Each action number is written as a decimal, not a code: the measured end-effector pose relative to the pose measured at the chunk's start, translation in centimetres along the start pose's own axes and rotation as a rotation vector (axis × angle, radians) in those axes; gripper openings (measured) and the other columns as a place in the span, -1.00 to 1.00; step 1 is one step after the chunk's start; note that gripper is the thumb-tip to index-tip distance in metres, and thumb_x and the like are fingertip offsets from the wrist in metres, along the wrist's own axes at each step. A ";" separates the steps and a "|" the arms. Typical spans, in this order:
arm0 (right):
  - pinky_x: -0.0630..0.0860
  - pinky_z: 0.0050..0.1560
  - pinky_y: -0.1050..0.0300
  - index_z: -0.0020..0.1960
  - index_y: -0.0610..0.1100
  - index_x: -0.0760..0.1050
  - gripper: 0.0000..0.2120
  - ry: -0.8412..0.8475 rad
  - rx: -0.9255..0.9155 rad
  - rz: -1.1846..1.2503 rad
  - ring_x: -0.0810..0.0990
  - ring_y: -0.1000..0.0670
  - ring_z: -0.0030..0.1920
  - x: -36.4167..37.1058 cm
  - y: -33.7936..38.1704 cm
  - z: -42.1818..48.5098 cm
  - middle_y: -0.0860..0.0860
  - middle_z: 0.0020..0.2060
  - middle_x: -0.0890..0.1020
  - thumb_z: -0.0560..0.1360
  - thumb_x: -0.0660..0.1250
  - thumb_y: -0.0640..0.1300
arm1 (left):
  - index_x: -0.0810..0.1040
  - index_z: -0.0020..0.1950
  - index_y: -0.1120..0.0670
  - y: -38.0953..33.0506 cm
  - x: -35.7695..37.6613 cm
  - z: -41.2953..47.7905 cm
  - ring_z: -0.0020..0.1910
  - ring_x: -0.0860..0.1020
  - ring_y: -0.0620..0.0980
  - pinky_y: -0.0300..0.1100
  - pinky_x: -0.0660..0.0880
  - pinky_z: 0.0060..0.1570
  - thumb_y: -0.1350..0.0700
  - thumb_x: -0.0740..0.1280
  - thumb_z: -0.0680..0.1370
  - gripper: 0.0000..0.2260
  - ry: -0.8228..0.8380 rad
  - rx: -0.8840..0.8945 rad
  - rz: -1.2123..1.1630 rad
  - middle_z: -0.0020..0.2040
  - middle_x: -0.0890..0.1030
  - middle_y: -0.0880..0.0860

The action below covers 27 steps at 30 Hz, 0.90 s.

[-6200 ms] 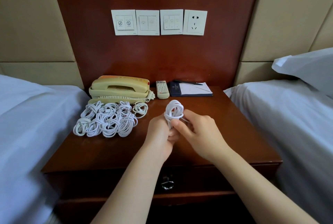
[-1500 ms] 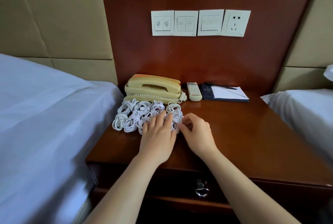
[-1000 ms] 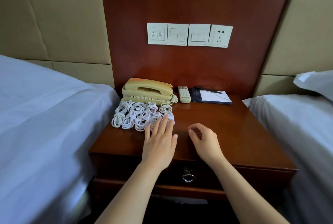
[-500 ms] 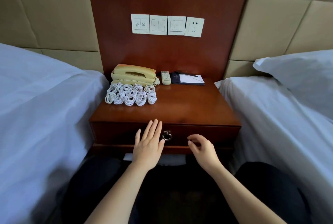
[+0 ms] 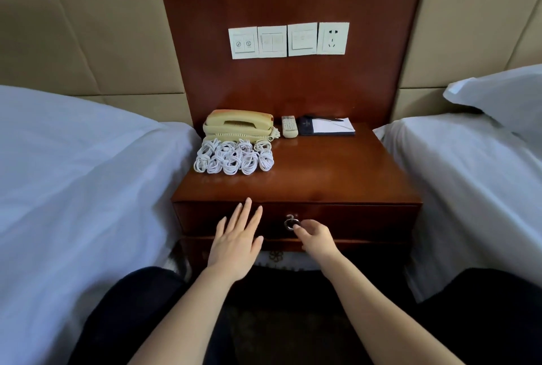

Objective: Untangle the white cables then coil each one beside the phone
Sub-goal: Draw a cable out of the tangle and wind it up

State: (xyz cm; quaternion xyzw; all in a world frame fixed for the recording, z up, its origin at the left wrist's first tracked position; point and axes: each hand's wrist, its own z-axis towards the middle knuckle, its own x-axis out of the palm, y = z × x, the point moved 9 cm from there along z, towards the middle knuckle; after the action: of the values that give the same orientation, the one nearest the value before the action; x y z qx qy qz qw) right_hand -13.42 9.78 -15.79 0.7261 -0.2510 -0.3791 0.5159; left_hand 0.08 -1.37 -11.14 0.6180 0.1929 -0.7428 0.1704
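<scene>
Coils [image 5: 233, 157] are lying bundled against the phone [image 5: 239, 124], well beyond both hands; left hand [image 5: 236, 243] is spreading flat, right hand [image 5: 315, 237] is pinching the drawer ring [image 5: 290, 223], likely pulling next.

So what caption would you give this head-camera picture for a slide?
White cable coils sit bundled before the phone while the right hand reaches the drawer's ring pull and the left hand hovers open.

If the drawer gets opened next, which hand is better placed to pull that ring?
Probably the right hand: its fingertips are already at the metal ring pull on the drawer front. The left hand is spread flat, off to the ring's left.
</scene>
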 end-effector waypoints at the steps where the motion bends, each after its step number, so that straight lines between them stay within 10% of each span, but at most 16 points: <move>1: 0.46 0.25 -0.07 0.27 -0.27 0.45 -0.64 -0.007 0.011 0.001 0.54 -0.10 0.17 0.4 0.0 0.4 -0.10 0.12 0.58 0.55 0.29 -0.09 | -0.18 0.55 -0.08 -0.2 -0.1 0.1 0.54 -0.20 -0.04 -0.03 -0.09 0.47 -0.05 0.04 0.64 -0.45 -0.013 0.014 -0.005 0.54 -0.29 -0.03; 7: 0.42 -0.18 0.13 -0.10 -0.13 0.53 -0.77 -0.094 0.053 0.044 0.48 0.03 -0.28 1.5 0.4 1.6 0.01 -0.34 0.52 0.60 0.19 -0.03 | -0.26 0.54 -0.07 -0.1 0.1 0.6 0.52 -0.25 -0.08 -0.04 -0.13 0.47 -0.06 0.03 0.64 -0.42 -0.065 0.024 -0.027 0.43 -0.40 -0.10; 16: 0.42 -0.18 0.16 -0.29 -0.10 0.54 -0.69 -0.025 0.037 0.129 0.53 0.02 -0.20 1.3 -0.7 -1.7 0.01 -0.35 0.55 0.58 0.25 -0.02 | -0.14 0.56 -0.04 0.4 -0.2 -0.6 0.54 -0.14 -0.12 0.02 -0.15 0.47 -0.19 -0.22 0.55 -0.42 -0.079 0.007 0.006 0.57 -0.05 -0.09; 27: 0.53 -0.32 0.17 -0.16 -0.04 0.58 -0.84 -0.023 -0.510 -0.660 0.57 0.11 -0.40 -2.7 6.7 -11.5 0.10 -0.35 0.62 0.55 0.27 -0.05 | 0.37 0.42 -0.05 -0.3 -2.8 -7.5 0.40 0.30 -0.12 -0.07 -0.03 0.45 -0.23 -0.10 0.53 -0.44 -0.085 0.061 -0.251 0.37 0.43 -0.11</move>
State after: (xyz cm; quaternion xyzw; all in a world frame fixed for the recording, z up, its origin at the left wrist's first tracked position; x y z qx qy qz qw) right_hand -5.53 16.00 -6.66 0.6122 0.0914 -0.5822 0.5272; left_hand 6.77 2.65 -9.56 0.5619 0.2385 -0.7894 0.0651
